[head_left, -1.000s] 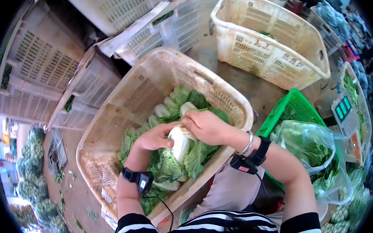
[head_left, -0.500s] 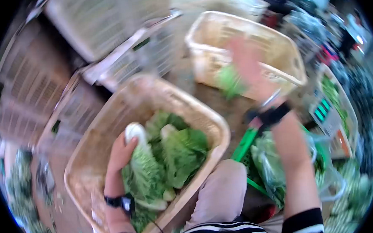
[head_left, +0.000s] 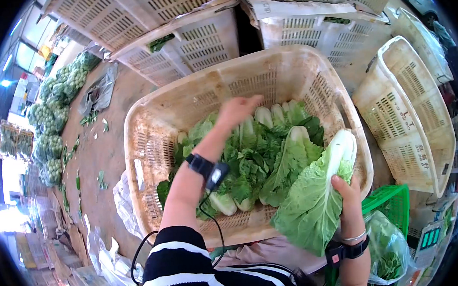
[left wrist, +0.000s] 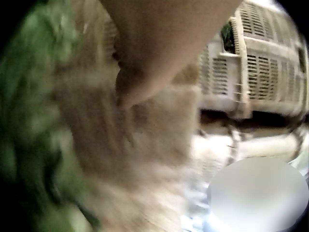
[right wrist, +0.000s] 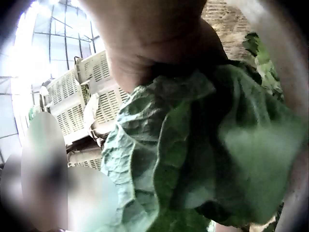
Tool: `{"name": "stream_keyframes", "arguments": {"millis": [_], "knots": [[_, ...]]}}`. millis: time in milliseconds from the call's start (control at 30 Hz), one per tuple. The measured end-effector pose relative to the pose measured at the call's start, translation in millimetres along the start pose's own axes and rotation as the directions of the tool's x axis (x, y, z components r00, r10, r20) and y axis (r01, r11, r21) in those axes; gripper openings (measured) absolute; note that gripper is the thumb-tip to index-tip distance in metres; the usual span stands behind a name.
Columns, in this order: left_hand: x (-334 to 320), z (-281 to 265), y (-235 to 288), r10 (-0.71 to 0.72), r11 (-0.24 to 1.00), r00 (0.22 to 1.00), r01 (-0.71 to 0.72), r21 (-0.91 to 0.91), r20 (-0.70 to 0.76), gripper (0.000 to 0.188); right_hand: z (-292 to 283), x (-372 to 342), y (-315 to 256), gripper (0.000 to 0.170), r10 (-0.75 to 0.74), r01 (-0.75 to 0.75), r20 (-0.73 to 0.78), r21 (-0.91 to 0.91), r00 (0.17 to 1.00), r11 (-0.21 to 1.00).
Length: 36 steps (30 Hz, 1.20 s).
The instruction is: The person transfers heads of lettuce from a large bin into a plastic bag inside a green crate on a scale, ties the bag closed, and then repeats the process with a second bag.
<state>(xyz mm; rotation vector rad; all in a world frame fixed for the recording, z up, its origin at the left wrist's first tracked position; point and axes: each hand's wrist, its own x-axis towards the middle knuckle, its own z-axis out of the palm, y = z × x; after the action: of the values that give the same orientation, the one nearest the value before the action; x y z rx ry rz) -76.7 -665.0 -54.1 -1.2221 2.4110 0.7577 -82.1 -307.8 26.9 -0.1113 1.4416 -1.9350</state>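
Note:
In the head view my right hand (head_left: 349, 194) grips a napa cabbage (head_left: 309, 203) at the right front rim of the large crate (head_left: 148, 114). Its white base points up and its broad green leaves hang down toward my lap. The thumb lies across the stalk. Leaves of this cabbage (right wrist: 140, 159) fill much of the right wrist view and cover the fingers. My left hand (head_left: 237, 111), blurred, reaches over the crate's middle with nothing visible in it. Beneath it several napa cabbages (head_left: 288, 160) lie in the crate, white bases mostly toward the far wall.
Stacked crates (head_left: 181, 51) stand behind the large one. Another crate (head_left: 403, 122) is at the right, with a green basket (head_left: 395, 206) and a clear plastic bag of leaves (head_left: 388, 254) nearer me. Scraps lie on the floor (head_left: 104, 156), and bagged vegetables (head_left: 54, 122) line the far left.
Both hands were on a cabbage; then my right hand swung out toward the other crate with a leafy piece while my left held the cabbage. Now my right holds a cabbage; the view has turned left.

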Motion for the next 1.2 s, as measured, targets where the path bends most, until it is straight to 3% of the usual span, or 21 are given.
{"name": "stream_keyframes", "arguments": {"millis": [67, 167, 267, 333, 400, 433, 500, 533, 567, 600, 667, 700, 733, 800, 833, 900, 933, 967, 1067, 1100, 1200], "knots": [[58.1, 39.0, -55.9, 0.16, 0.927, 0.952, -0.053, 0.372, -0.262, 0.056, -3.3, -4.6, 14.3, 0.047, 0.047, -0.034, -0.096, 0.132, 0.994, 0.991], [76.8, 77.6, -105.4, 0.225, 0.814, 0.896, 0.043, 0.579, -0.383, 0.053, -1.6, -2.0, 30.9, 0.05, 0.017, -0.016, -0.081, 0.012, 0.997, 1.0], [101.7, 80.1, -127.9, -0.051, 0.938, 0.992, 0.088, 0.335, -0.118, 0.057, -6.5, -1.4, 25.9, 0.051, -0.01, 0.011, -0.042, 0.022, 0.999, 1.0], [82.8, 44.6, -113.0, 0.002, 0.966, 0.997, 0.017, 0.256, -0.074, 0.066, -12.9, 2.3, 25.8, 0.052, -0.02, 0.022, -0.042, 0.049, 0.999, 0.999], [43.0, 2.8, -111.9, 0.298, 0.954, 0.94, -0.298, 0.022, -0.167, 0.075, -18.5, 6.0, 27.2, 0.05, -0.039, 0.043, -0.1, 0.036, 0.994, 0.998], [19.3, -19.7, -109.4, 0.305, 0.952, 0.936, -0.3, 0.052, -0.174, 0.075, -19.8, 19.3, 16.9, 0.047, 0.122, -0.115, -0.087, 0.079, 0.989, 0.99], [-21.5, -40.6, -94.8, 0.489, 0.662, 0.843, -0.526, -0.535, -0.223, 0.081, -19.2, 49.4, 4.9, 0.038, 0.251, -0.242, -0.039, 0.151, 0.967, 0.958], [-37.7, -54.3, -91.7, 0.503, 0.669, 0.833, -0.544, -0.506, -0.23, 0.081, -17.2, 66.2, 14.2, 0.036, 0.289, -0.288, 0.02, 0.158, 0.957, 0.944], [-51.7, -66.4, -81.7, 0.604, 0.417, 0.772, -0.519, -0.746, -0.199, 0.082, -12.4, 81.3, 17.9, 0.036, 0.248, -0.249, 0.028, 0.164, 0.968, 0.954], [-59.4, -63.5, -77.0, 0.68, 0.145, 0.714, -0.354, -0.924, -0.167, 0.083, -13.0, 100.2, 27.3, 0.034, 0.308, -0.307, 0.0, -0.019, 0.952, 0.951], [-67.0, -55.7, -61.9, 0.72, 0.08, 0.673, -0.322, -0.943, -0.168, 0.083, -15.8, 117.1, 33.6, 0.038, 0.34, -0.348, -0.083, -0.323, 0.937, 0.88], [-74.1, -43.7, -63.1, 0.726, 0.026, 0.671, -0.251, -0.968, -0.155, 0.083, -16.7, 121.8, 40.0, 0.043, 0.373, -0.39, -0.129, -0.447, 0.919, 0.805], [-72.1, -36.0, -48.8, 0.766, -0.029, 0.626, -0.194, -0.981, -0.147, 0.082, -31.1, 133.4, 65.1, 0.051, 0.21, -0.144, -0.08, -0.94, 0.974, 0.31], [-77.2, -14.2, -45.3, 0.798, -0.123, 0.591, -0.036, -0.992, -0.12, 0.082, -31.7, 131.9, 64.7, 0.05, 0.316, -0.036, -0.022, -0.999, 0.949, 0.039], [-71.3, 1.1, -34.2, 0.832, -0.14, 0.55, 0.078, -0.987, -0.074, 0.081, -49.8, 128.1, 94.6, 0.049, 0.128, -0.107, -0.126, -0.983, 0.984, -0.15], [-70.5, 15.9, -33.6, 0.869, -0.082, 0.495, 0.148, -0.986, 0.002, 0.085, -12.4, 87.3, 30.1, 0.064, 0.115, 0.079, 0.07, -0.994, 0.991, -0.07], [-73.5, 34.6, -23.1, 0.889, -0.015, 0.449, 0.228, -0.974, 0.091, 0.087, -0.8, 71.1, 14.1, 0.063, -0.052, 0.231, 0.232, -0.866, 0.971, 0.443], [-97.5, 51.9, -0.5, 0.879, 0.081, 0.427, 0.303, -0.95, 0.211, 0.088, 2.5, 62.3, 4.3, 0.062, -0.303, 0.401, 0.269, -0.492, 0.914, 0.773], [-103.1, 87.3, 14.9, 0.883, 0.271, 0.276, 0.361, -0.892, 0.38, 0.089, 15.5, 51.9, -8.6, 0.053, -0.167, 0.397, 0.473, -0.444, 0.865, 0.803], [-99.8, 88.5, 14.8, 0.904, 0.313, 0.195, 0.304, -0.9, 0.381, 0.087, 18.1, 52.7, -17.4, 0.054, -0.122, 0.375, 0.441, -0.55, 0.889, 0.746], [-134.0, 87.1, 28.5, 0.888, 0.321, 0.165, 0.445, -0.836, 0.429, 0.088, 9.7, 43.9, -6.8, 0.06, -0.126, 0.333, 0.332, -0.694, 0.935, 0.638]]}}
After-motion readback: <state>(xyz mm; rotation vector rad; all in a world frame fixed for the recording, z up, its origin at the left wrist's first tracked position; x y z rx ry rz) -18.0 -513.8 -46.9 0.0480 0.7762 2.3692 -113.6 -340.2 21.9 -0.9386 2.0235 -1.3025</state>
